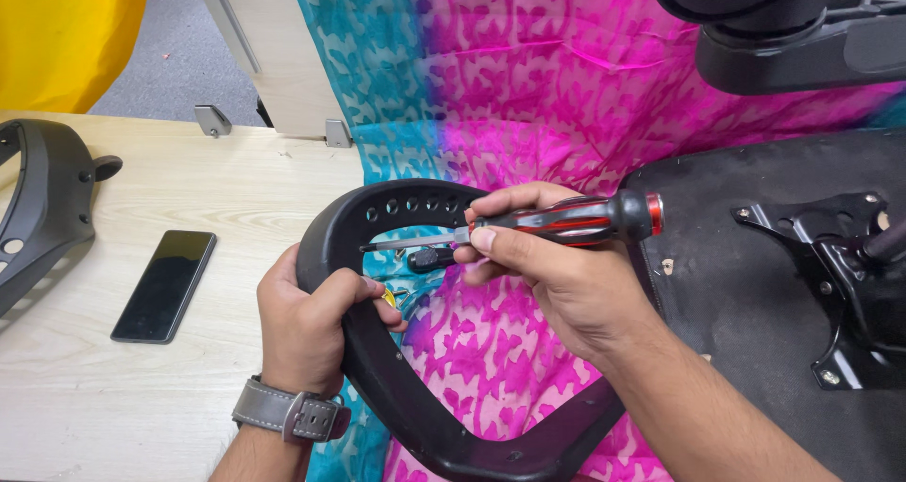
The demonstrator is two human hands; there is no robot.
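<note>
My left hand [307,322] grips the left side of a black curved plastic armrest frame [377,369] with a row of holes along its top. My right hand [557,274] holds a screwdriver [566,223] with a red and black handle. Its metal shaft points left toward the inside of the frame, near a small black bolt [429,257]. A grey strap watch [288,411] sits on my left wrist. The frame lies over a pink and teal patterned cloth [528,95].
A black phone [165,284] lies face up on the pale wooden table [189,208]. Another black armrest frame [42,208] rests at the left edge. An upturned black chair seat [755,293] with its metal bracket [840,274] is at the right. A yellow cloth [66,29] hangs at upper left.
</note>
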